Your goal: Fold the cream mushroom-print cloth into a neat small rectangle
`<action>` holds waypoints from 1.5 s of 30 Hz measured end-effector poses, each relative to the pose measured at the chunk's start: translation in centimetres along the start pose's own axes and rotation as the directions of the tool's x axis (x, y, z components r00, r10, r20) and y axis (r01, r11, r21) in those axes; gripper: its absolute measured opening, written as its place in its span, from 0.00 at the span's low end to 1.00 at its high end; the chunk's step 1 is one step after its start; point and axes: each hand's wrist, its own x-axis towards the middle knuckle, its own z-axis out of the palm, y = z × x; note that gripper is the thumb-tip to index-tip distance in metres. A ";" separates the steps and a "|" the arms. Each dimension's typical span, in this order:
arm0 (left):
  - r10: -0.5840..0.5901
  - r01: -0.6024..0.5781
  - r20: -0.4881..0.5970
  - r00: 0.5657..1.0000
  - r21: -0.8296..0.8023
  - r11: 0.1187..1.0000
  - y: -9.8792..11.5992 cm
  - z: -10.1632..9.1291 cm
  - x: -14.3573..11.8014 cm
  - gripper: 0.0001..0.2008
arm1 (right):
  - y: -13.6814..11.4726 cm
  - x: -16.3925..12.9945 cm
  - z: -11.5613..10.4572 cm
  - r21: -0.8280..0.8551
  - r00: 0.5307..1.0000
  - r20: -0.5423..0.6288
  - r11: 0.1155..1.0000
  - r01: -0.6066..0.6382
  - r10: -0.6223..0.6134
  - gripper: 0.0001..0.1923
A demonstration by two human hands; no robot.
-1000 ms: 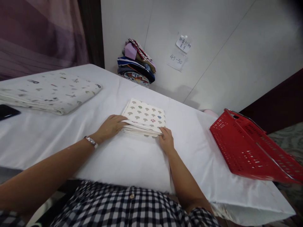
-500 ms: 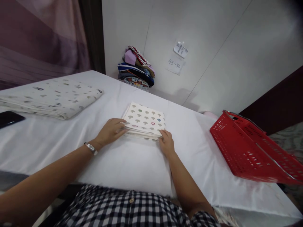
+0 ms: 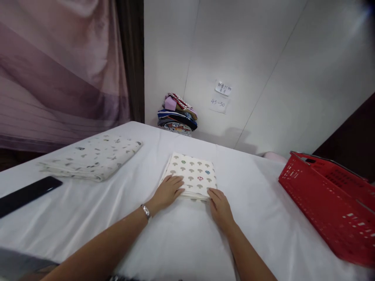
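A folded white cloth [image 3: 191, 169] printed with grey mushrooms, a few of them coloured, lies flat on the white-covered table [image 3: 187, 238] in front of me. Across its near left corner rests my left hand [image 3: 168, 192], fingers stretched out on the top layer. My right hand [image 3: 220, 207] holds the near right corner, fingertips on top; its thumb is partly hidden. Several layers show along the near edge between the hands.
Another folded patterned cloth [image 3: 96, 158] lies to the left, with a black phone [image 3: 31, 194] nearer me. A red basket [image 3: 325, 207] stands at the right. Against the wall is a pile of folded fabrics [image 3: 177, 117], below paper notes [image 3: 221, 95].
My left hand has gone from holding the near left edge to lying flat on the cloth's top. The right hand stays at its corner. My view has tilted up and shifted.
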 end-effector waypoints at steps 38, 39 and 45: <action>-0.255 0.251 0.043 0.966 0.082 0.965 -1.8 -2.1 -0.1 0.16 | -0.4 -0.8 -2.9 -0.035 0.978 0.211 0.999 0.019 -0.011 0.30; -0.236 0.233 0.039 0.971 0.074 0.970 -1.6 -2.1 0.5 0.17 | -0.6 -0.2 -2.8 -0.035 0.979 0.204 0.999 0.024 -0.016 0.31; -0.249 0.237 0.153 0.956 0.094 0.967 -1.8 0.0 2.0 0.24 | -0.6 1.4 -0.2 -0.076 0.951 0.290 0.987 0.138 -0.110 0.32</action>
